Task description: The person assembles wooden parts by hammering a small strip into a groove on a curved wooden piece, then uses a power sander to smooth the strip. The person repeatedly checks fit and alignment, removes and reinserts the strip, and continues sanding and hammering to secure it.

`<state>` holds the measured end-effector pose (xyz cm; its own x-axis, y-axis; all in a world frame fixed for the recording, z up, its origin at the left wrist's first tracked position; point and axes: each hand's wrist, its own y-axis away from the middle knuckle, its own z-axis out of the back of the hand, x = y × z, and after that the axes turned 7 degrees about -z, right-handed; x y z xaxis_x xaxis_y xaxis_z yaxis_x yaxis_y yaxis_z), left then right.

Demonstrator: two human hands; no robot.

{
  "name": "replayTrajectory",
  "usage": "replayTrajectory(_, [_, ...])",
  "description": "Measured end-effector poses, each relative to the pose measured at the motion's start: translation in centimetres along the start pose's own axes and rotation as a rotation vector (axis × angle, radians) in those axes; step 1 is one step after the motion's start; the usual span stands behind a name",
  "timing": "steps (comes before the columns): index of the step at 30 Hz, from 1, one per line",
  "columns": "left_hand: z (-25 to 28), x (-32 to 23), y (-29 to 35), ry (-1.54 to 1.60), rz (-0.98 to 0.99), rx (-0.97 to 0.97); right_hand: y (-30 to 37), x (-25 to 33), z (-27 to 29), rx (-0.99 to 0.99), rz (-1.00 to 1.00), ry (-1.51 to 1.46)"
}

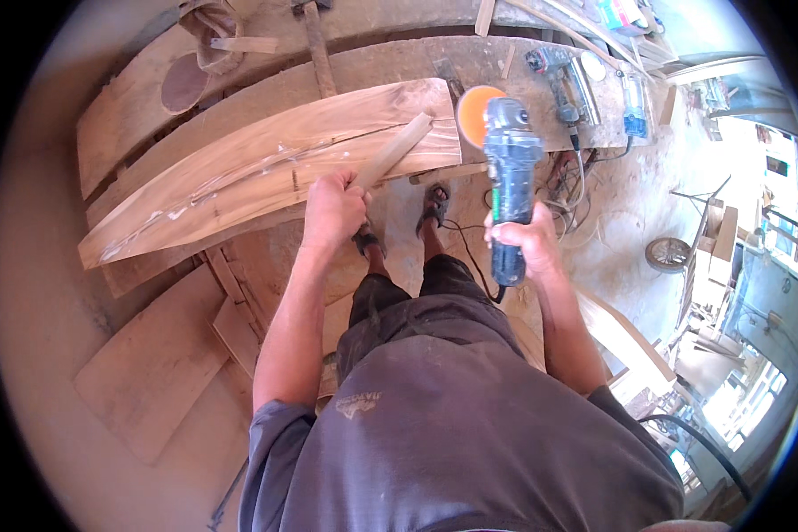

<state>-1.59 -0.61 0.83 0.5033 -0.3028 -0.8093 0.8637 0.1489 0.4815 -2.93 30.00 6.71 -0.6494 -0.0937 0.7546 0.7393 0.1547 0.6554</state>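
Note:
My left hand (332,211) is closed round the near end of a thin wooden stick (395,152). That stick lies slantwise over a broad wooden board (275,160), which has a dark crack along its grain and whitish smears. In my right hand (528,235) I grip an angle grinder (511,177) by its body, fingers wrapped round it. Its head points away from me, with an orange disc (481,115) on the left side, just off the board's right end. A dark cord hangs from the grinder's near end.
Behind the board runs a long workbench (372,64). A hammer (317,44) lies across it. On its right side are another power tool (554,75) and a blue-ended tool (633,106). Cables (576,199) tangle on the floor at right. Wooden panels (160,355) lean at left.

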Motion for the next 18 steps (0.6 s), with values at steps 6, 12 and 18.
replayTrajectory(6, [-6.0, -4.4, 6.1, 0.456, -0.245, 0.108, 3.1, 0.6, 0.6, 0.045, 0.022, -0.271])
replayTrajectory(12, [-11.0, -9.7, 8.4, 0.118, -1.022, -0.035, 3.7, -2.0, -0.6, 0.008, 0.125, -0.358])
replayTrajectory(18, [-9.6, -10.4, 9.6, 0.15, -1.073, -0.085, 4.7, -0.3, -3.0, 0.009, 0.176, -0.392])
